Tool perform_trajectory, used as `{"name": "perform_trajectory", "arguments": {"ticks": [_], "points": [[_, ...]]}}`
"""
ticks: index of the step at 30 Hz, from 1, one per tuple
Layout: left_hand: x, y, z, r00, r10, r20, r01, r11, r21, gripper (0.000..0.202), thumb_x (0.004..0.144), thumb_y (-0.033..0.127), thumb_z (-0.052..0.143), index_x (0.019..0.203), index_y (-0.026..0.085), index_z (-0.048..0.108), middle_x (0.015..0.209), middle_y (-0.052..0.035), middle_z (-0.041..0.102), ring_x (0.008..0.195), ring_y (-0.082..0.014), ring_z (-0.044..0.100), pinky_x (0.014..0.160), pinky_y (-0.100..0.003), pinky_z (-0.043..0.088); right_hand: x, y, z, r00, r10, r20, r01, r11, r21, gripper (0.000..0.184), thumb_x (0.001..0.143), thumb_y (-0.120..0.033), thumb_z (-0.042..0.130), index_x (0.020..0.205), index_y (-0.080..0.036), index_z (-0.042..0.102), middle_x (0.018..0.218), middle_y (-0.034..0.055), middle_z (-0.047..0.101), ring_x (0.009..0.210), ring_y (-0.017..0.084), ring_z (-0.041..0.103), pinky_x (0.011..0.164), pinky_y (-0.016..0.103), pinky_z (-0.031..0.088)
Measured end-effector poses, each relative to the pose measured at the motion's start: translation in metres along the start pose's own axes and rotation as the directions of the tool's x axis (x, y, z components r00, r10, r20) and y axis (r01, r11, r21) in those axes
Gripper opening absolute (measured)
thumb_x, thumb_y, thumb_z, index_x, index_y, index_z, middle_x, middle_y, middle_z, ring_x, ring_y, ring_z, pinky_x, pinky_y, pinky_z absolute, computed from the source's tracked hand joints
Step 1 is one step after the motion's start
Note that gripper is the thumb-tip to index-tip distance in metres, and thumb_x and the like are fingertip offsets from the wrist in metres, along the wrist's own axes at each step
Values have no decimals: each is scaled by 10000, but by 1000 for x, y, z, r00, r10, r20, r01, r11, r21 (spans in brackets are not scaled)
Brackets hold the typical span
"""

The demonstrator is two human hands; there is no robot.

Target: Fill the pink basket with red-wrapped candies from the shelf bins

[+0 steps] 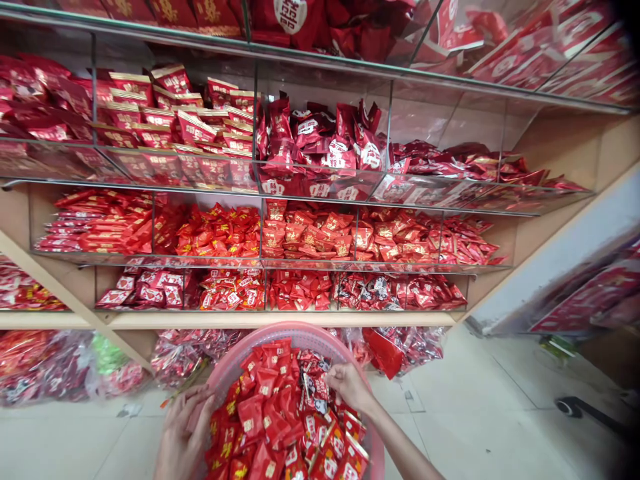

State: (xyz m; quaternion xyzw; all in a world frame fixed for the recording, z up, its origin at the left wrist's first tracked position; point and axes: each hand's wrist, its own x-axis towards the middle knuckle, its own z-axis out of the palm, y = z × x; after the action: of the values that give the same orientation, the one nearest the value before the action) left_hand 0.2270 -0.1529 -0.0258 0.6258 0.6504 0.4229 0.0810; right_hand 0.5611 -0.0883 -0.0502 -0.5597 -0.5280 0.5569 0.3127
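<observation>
A pink plastic basket (296, 328) full of small wrapped packets is below me, in front of the shelves. My left hand (186, 423) is at the basket's left rim, fingers curled against it. Inside the basket, near its right side, my right hand (349, 387) is closed in a pinch at a small red packet with black and white print (316, 388). Plain red packets with gold print (267, 413) fill the basket's middle. Red packets with white labels (333, 450) lie at the near right, and yellow-printed ones (220, 440) at the left.
Ahead stands a wooden shelf unit (280, 321) with clear dividers, its compartments holding many red packets (215, 230). Under it, clear plastic bags of packets (407, 350) rest on the tiled floor (480, 413). At the right, a dark chair leg with a caster (570, 407) shows.
</observation>
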Motion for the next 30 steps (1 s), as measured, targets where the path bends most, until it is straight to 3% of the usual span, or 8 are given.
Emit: {"name": "perform_trajectory", "arguments": {"ticks": [10,14,17,19,21,23,28,30], "points": [[-8,-2,12,1000,20,8,-20,1000,-4,317,755,468,479,861,213,633,943,-45,607,946,-201,549,843,-349,454,18,15,12,993,111,-42,-114,991,-72,300,631,-398,589,489,-178,444,337,-57,427,306,77,432,327,180,212],[-10,-6,13,1000,-1,25,0,1000,21,334,750,488,470,864,220,635,957,-43,614,959,-206,549,858,-357,447,19,20,14,989,88,-115,-104,985,-136,279,681,-376,529,496,-178,460,414,-19,531,303,80,438,326,190,238],[-11,-9,13,1000,-17,11,16,1000,23,356,741,504,465,864,215,633,961,-52,612,958,-211,550,859,-362,448,19,8,3,985,61,-164,-95,974,-207,307,715,-396,480,494,-184,465,452,2,565,299,95,442,323,207,246],[-12,-11,13,1000,-24,8,24,1000,18,350,743,493,461,874,213,626,966,-57,605,960,-210,547,860,-367,448,19,-10,-17,976,-47,-214,-14,961,-276,312,733,-399,466,515,-179,503,489,19,588,369,116,497,372,216,306],[-12,-11,14,1000,-25,15,25,1000,15,336,745,474,462,884,213,621,973,-57,599,966,-210,543,867,-372,443,22,-33,-46,933,-209,-292,92,925,-368,274,742,-383,477,589,-172,563,587,39,630,511,142,563,478,226,375],[-13,-12,14,999,-25,20,25,1000,14,326,745,462,464,891,215,619,978,-55,597,971,-211,540,870,-377,440,27,-57,-80,867,-315,-387,96,867,-489,251,761,-383,472,691,-174,594,666,46,644,599,158,577,541,239,389],[-14,-12,16,999,-45,18,45,999,8,333,740,463,468,909,217,614,979,-52,596,970,-211,541,880,-376,436,49,-98,-152,601,-540,-589,-213,602,-770,259,813,-327,428,934,-168,593,915,104,586,792,194,547,603,263,352],[-14,-11,16,999,-51,19,51,999,12,328,743,460,465,908,218,612,981,-50,596,972,-210,543,884,-374,434,57,-102,-168,582,-549,-600,-313,529,-789,277,817,-312,431,982,-157,592,950,123,553,817,205,533,588,266,334]]}}
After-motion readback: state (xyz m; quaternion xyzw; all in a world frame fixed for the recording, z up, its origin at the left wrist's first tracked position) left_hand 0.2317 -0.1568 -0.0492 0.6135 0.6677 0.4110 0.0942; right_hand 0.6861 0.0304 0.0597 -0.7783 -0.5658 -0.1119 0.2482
